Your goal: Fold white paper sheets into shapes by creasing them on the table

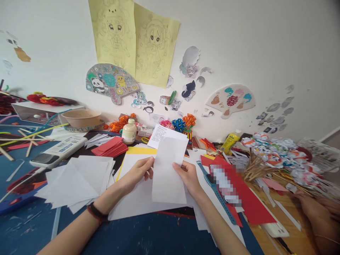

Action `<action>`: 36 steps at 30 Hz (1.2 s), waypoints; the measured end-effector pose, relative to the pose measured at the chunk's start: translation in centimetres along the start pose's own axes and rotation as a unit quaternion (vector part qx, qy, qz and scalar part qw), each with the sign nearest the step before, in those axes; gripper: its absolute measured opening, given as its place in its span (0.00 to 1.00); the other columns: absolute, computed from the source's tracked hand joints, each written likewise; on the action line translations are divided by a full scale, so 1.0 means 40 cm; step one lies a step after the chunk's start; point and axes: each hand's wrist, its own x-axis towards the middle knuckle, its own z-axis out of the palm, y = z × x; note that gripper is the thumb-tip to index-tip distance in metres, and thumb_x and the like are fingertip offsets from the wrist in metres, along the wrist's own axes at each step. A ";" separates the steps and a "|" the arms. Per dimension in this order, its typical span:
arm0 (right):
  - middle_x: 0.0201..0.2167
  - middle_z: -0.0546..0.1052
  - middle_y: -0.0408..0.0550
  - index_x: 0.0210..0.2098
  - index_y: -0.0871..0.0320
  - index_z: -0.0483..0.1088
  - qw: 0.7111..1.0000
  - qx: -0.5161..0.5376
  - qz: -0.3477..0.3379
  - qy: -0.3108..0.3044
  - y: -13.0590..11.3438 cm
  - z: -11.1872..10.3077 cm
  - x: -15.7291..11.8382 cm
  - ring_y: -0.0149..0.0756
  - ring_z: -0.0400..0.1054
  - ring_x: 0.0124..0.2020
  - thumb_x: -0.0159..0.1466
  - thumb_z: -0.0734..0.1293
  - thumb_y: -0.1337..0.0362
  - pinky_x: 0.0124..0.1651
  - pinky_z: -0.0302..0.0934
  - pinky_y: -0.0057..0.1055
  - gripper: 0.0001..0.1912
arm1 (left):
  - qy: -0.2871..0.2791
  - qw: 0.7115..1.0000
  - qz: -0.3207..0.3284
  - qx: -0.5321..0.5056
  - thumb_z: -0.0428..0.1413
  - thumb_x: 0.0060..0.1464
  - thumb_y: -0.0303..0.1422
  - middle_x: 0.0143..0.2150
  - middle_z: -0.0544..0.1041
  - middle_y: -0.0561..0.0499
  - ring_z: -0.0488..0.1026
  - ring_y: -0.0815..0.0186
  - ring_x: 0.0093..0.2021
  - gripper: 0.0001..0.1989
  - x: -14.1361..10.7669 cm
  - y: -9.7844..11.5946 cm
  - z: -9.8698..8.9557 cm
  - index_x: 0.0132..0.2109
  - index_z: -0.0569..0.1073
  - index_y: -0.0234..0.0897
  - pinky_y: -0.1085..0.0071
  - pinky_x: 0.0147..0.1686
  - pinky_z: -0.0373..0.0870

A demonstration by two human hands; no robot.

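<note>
Reaching over the blue-covered counter with two bare forearms, wearing a dark band on the left wrist. At the right border, showing another person's hand, blurred and cut off. At the left border, cutting off a blue tray-like thing, with dark red and orange contents hard to make out.

Holding a white sheet up in the middle, above larger white paper. Pinching the sheet's right edge with the right hand, with the thumb in front and the other fingers mostly hidden behind. Curling the fingers of the left hand at its left edge; cannot tell whether gripping or only touching. Looks plain, oblong, taller than wide, blank on the near face.

To the left, spread in a loose pile, white squares. To the right, beside red paper, a teal watch; under a pixelated patch nearby, impossible to make out anything.

Behind the sheet, partly covered, a page of text. Farther back, a bottle with cream-coloured contents, a beige bowl with its inside hidden by the low angle, a striped pot holding orange flowers, and a yellow bottle. On the wall, two yellow drawings, with the left one cut off at the top.
</note>
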 end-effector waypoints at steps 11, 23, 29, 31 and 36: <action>0.27 0.77 0.49 0.35 0.63 0.75 0.996 0.027 0.081 0.001 0.001 0.011 -0.003 0.37 0.68 0.28 0.57 0.70 0.49 0.28 0.58 0.28 0.21 | 0.024 0.990 0.025 0.135 0.48 0.59 0.47 0.22 0.61 0.58 0.58 0.70 0.25 0.20 0.004 -0.017 0.007 0.25 0.60 0.37 0.72 0.27 0.53; 0.26 0.75 0.49 0.29 0.64 0.74 0.993 0.015 0.120 0.020 0.012 0.014 0.002 0.34 0.65 0.25 0.54 0.71 0.47 0.26 0.54 0.27 0.23 | 0.267 0.840 0.206 0.424 0.51 0.59 0.36 0.40 0.75 0.48 0.69 0.59 0.40 0.07 -0.014 -0.011 0.017 0.40 0.70 0.38 0.64 0.40 0.63; 0.26 0.76 0.49 0.32 0.64 0.75 0.995 0.025 0.098 -0.015 0.000 0.036 -0.013 0.33 0.65 0.24 0.55 0.71 0.47 0.25 0.55 0.27 0.22 | 0.151 0.712 0.362 0.583 0.50 0.62 0.35 0.56 0.73 0.46 0.69 0.57 0.54 0.14 -0.038 0.005 0.051 0.54 0.68 0.38 0.60 0.52 0.58; 0.29 0.78 0.50 0.35 0.62 0.76 0.995 0.049 0.089 -0.022 -0.014 0.045 -0.020 0.36 0.68 0.27 0.55 0.71 0.48 0.28 0.58 0.28 0.21 | 0.130 0.706 0.350 0.601 0.50 0.62 0.39 0.61 0.68 0.44 0.65 0.55 0.58 0.20 -0.039 0.004 0.057 0.58 0.65 0.37 0.58 0.55 0.55; 0.33 0.79 0.50 0.39 0.60 0.77 0.990 0.087 0.079 -0.075 -0.048 0.053 -0.033 0.42 0.71 0.35 0.55 0.72 0.50 0.36 0.63 0.33 0.20 | 0.156 0.716 0.340 0.589 0.50 0.62 0.43 0.59 0.71 0.45 0.66 0.52 0.58 0.21 -0.036 -0.001 0.046 0.58 0.67 0.39 0.55 0.57 0.52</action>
